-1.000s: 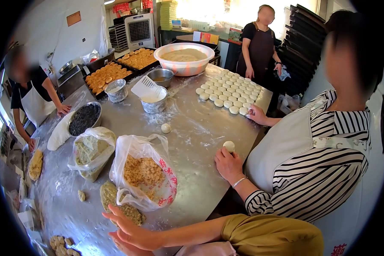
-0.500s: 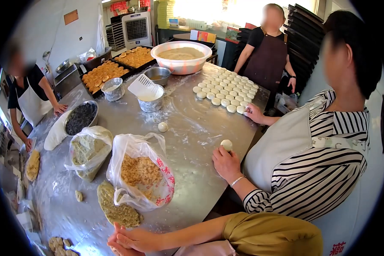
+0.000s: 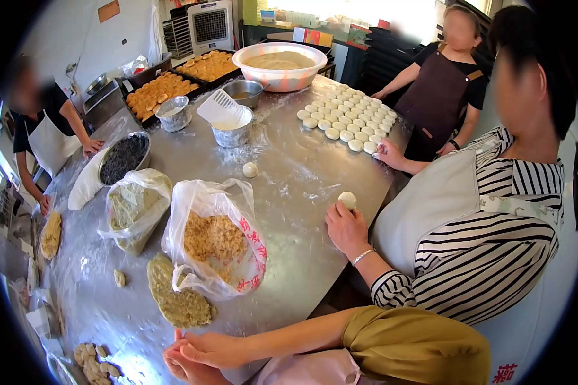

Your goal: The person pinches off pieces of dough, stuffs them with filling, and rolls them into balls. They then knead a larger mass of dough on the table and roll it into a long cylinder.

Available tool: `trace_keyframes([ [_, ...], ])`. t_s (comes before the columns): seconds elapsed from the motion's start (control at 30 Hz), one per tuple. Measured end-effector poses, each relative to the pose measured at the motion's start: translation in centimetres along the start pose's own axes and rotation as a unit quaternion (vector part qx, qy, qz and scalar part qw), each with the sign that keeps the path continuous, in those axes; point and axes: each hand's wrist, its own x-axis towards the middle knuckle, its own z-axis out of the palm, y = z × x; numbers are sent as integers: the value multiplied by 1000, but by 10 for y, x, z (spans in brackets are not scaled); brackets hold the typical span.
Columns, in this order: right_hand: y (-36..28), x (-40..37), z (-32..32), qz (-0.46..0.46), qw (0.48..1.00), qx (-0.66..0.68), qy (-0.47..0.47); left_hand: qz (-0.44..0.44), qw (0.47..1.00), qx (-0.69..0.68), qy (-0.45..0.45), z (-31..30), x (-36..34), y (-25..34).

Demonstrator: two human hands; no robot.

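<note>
1. The right hand [image 3: 209, 348] and left hand [image 3: 185, 368] are pressed together at the table's [image 3: 289, 282] near edge; whether anything lies between them, I cannot tell.
2. Just beyond the fingertips, a greenish-brown mass of filling [image 3: 178, 296] lies on the table, apart from both hands. Small lumps of dough [image 3: 95, 364] are clustered to its left.
3. Beside the filling stands an open plastic bag [image 3: 185, 208] with red lettering, holding crumbly tan filling [image 3: 213, 236].
4. A co-worker in stripes [image 3: 488, 237] has one hand at a dough round [image 3: 347, 200], the other at the edge of the rows of flattened rounds [image 3: 350, 119].
5. Farther off are a large plastic tub [image 3: 282, 83] and dark trays of golden pastries [image 3: 157, 95].
</note>
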Motion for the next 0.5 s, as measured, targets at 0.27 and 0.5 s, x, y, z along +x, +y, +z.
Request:
trace_keyframes([
  [0.27, 2, -5, -14, 28, 998, 48, -2, 74, 989, -129, 9, 82, -11, 45],
  [0.5, -39, -3, -153, 51, 867, -421, 261, -25, 978, -202, -43, 60, -5, 24],
])
